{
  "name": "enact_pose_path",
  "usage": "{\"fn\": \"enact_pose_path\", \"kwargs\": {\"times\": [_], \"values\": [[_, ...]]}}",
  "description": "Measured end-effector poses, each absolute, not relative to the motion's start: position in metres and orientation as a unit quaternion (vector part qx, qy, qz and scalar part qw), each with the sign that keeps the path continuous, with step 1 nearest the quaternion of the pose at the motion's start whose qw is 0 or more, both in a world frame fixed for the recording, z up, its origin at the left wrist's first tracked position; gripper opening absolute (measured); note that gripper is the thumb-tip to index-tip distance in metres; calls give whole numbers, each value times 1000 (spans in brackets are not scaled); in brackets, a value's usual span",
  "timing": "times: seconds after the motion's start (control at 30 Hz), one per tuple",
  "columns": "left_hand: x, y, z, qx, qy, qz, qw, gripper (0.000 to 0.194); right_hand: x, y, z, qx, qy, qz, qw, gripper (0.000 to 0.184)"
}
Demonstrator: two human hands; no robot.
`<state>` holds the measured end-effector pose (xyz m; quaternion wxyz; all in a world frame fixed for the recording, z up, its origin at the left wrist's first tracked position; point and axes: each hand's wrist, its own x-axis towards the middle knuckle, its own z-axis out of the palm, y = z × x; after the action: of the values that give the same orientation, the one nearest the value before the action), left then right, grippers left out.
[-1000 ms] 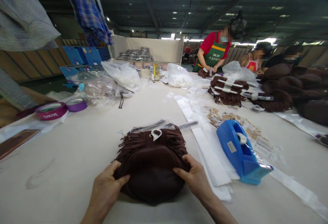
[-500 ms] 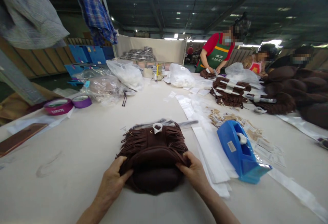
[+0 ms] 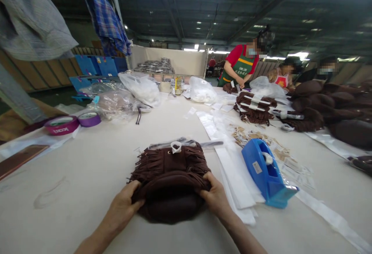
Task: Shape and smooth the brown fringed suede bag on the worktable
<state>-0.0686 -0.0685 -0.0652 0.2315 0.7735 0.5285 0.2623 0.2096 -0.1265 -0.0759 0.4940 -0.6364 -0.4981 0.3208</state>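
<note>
Hands barely moved vs a sec ago. Left hand point(image 3: 123, 203) stayed clamped on the left edge of the brown fringed bag point(image 3: 170, 180); the bag lay flat on the tabletop point(image 3: 72, 176), w/ its flap pulled a bit lower toward the person. Right hand point(image 3: 216, 197) kept gripping the right edge. Blue tape dispenser point(image 3: 266, 172) sat just right, untouched.

left hand point(image 3: 123, 204): fingers curled, gripping | right hand point(image 3: 216, 197): likewise, apparently
</note>
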Motion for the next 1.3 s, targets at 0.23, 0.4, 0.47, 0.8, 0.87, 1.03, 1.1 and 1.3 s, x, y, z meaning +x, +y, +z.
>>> {"fn": "enact_pose_path", "kwargs": {"times": [0.23, 0.4, 0.47, 0.8, 0.87, 1.03, 1.1, 1.3], "values": [[-14, -64, 1, 866, 405, 293, -2, 43, 209, -129, -72, -620, -543, 283, 491, 12], [21, -59, 4, 893, 383, 193, 133, 4, 212, -130, -78, -620, -518, 307, 503, 18], [20, -71, -20, 905, 329, 265, 59, 12, 214, -131, -82, -613, -503, 323, 516, 20], [0, -94, -86, 866, 281, 383, -153, 25, 228, -146, -77, -420, -356, 581, 599, 44], [-2, -91, -86, 860, 293, 389, -151, 20, 229, -149, -77, -401, -329, 590, 619, 41], [-10, -87, -95, 880, 287, 351, -142, 15, 226, -143, -74, -513, -342, 525, 587, 13], [-12, -87, -97, 882, 279, 341, -165, 16, 225, -137, -69, -580, -386, 462, 548, 17], [-10, -90, -97, 882, 279, 326, -193, 17, 225, -129, -54, -627, -476, 346, 510, 9]]}}
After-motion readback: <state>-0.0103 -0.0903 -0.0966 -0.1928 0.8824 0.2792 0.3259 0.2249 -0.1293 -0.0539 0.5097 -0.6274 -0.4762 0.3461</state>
